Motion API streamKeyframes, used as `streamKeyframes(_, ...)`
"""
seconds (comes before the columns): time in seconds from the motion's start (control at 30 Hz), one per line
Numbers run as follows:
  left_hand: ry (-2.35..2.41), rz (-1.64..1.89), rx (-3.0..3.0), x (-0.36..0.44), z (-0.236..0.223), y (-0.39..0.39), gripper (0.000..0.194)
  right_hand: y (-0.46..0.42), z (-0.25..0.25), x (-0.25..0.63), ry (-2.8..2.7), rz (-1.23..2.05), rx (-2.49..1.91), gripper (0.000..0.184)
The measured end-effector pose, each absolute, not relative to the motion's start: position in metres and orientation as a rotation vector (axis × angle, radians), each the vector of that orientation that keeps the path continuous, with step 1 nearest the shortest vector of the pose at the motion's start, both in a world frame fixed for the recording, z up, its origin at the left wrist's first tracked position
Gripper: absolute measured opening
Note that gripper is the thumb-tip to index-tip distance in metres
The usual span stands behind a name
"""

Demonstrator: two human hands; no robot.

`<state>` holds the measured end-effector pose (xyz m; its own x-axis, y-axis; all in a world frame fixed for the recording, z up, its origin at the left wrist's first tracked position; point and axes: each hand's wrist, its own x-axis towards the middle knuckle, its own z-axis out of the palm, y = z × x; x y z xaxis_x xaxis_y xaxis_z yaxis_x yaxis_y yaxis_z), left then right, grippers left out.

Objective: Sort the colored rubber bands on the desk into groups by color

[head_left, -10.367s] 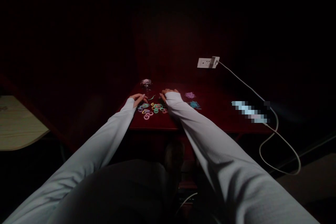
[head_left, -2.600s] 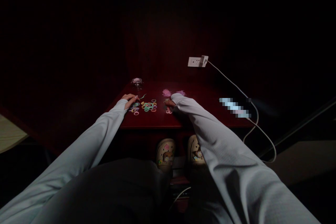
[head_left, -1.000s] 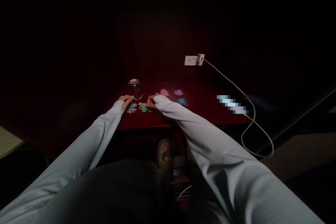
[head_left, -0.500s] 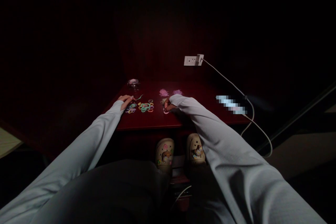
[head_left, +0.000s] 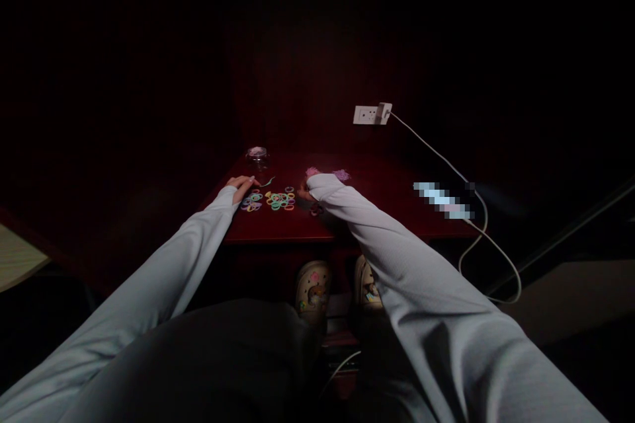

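Observation:
My left hand (head_left: 241,186) rests on the dark red table (head_left: 268,233) with its fingers stretched out, holding nothing. Close below it lies a loose group of coloured hair ties (head_left: 252,206). A thin green strip (head_left: 268,182) is just beyond its fingertips. To the right is a bigger heap of green, yellow and pink hair ties (head_left: 280,199). My right hand (head_left: 304,192) is at the right side of that heap; shadow and the sleeve hide most of its fingers. Under its wrist are pinkish ties (head_left: 316,210), partly in shadow.
A pink bunch (head_left: 312,171) and a purple bunch (head_left: 342,175) of thin bands lie behind my right wrist. A clear jar (head_left: 256,154) stands at the back left. A white cable (head_left: 436,158) runs from a wall socket (head_left: 366,115) to a blurred-out device (head_left: 441,199).
My right hand has moved left, from the pinkish ties towards the large heap. My left hand stays flat in the same place. The whole view has shifted slightly.

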<state>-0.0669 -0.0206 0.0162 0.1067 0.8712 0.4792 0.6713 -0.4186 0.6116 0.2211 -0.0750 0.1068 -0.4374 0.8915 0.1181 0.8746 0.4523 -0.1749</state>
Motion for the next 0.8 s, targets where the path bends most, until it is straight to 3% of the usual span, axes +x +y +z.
streamKeyframes(0.1,1.511,1.238,2.142,-0.066,0.015,-0.020,0.058,-0.073,0.105,0.208,-2.520,0.120,-1.500,0.017)
streamKeyframes(0.27,1.558,1.233,2.102,-0.070,0.011,-0.008,0.059,-0.061,0.093,0.189,-2.546,0.241,-1.420,0.032)
streamKeyframes(0.53,1.584,1.134,2.093,-0.076,0.008,0.005,0.059,-0.055,0.078,0.177,-2.621,0.170,-1.359,0.044)
streamKeyframes(0.8,1.561,1.149,2.114,-0.079,0.006,0.008,0.062,-0.058,0.076,0.168,-2.593,0.154,-1.254,0.035)
